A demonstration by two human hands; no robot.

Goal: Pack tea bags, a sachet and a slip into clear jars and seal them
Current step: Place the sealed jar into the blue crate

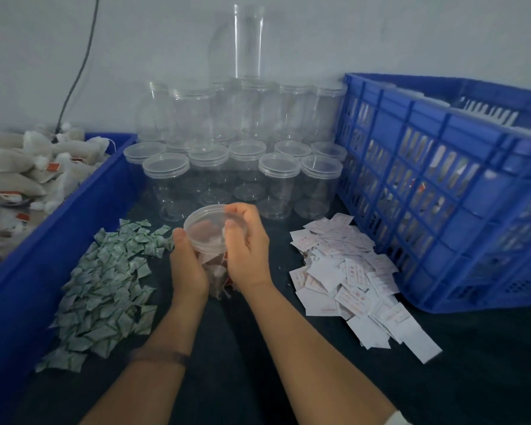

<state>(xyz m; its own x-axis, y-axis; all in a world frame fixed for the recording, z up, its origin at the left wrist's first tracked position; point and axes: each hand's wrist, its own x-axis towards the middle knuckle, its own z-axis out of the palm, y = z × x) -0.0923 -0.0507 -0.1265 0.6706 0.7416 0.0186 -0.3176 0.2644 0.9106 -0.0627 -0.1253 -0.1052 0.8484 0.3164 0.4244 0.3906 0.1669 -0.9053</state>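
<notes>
Two hands hold one clear jar [207,240] in the middle of the dark cloth table [258,348]. The left hand [187,266] curls its fingers round the jar's side, with the thumb up near the rim. The right hand [248,253] bends its fingers over the round top edge and grips it. Both hands hide much of the jar, so I cannot tell if a lid is on. Soft tea bags [216,273] with red tags show through the smooth plastic.

Just behind the jar stand many empty jars [242,173], round and see-through, piled in rows up the wall. A heap of crinkly green and white sachets [105,286] lies near on the left. Flat white paper slips [350,280] lie in a messy pile on the right, touching a big blue crate [442,194] with holes in its sides. A smooth blue bin [74,216] on the left holds puffy bags [19,176].
</notes>
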